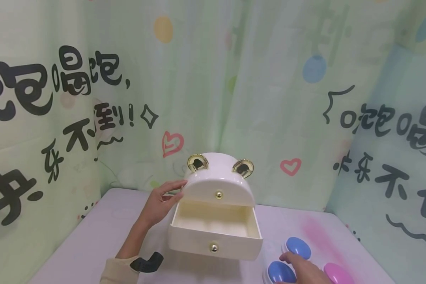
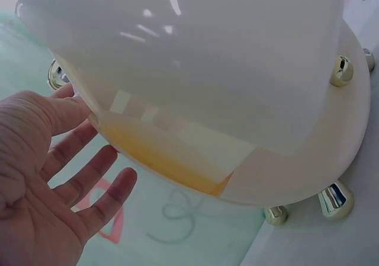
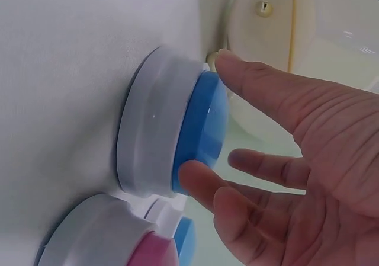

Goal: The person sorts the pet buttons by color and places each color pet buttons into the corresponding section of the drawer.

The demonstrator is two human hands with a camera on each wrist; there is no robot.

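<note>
Many black characters (image 1: pixel 72 71) behind the drawer box (image 1: pixel 214 185) include 喝饱.

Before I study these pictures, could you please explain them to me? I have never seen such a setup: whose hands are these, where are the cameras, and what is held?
There is no machine here, only a person working with bare hands. The wide picture comes from a camera worn on the head, looking forward and down. The other two come from cameras worn on the wrists, looking closely at the work.

On the table stands a white box, its lower drawer pulled out. The left hand touches the side of the box. To the right are a near blue-topped container, a far blue-topped container and a pink-topped container. The right hand spreads its thumb and fingers around the near one's top; I cannot tell how firmly they touch.
</note>
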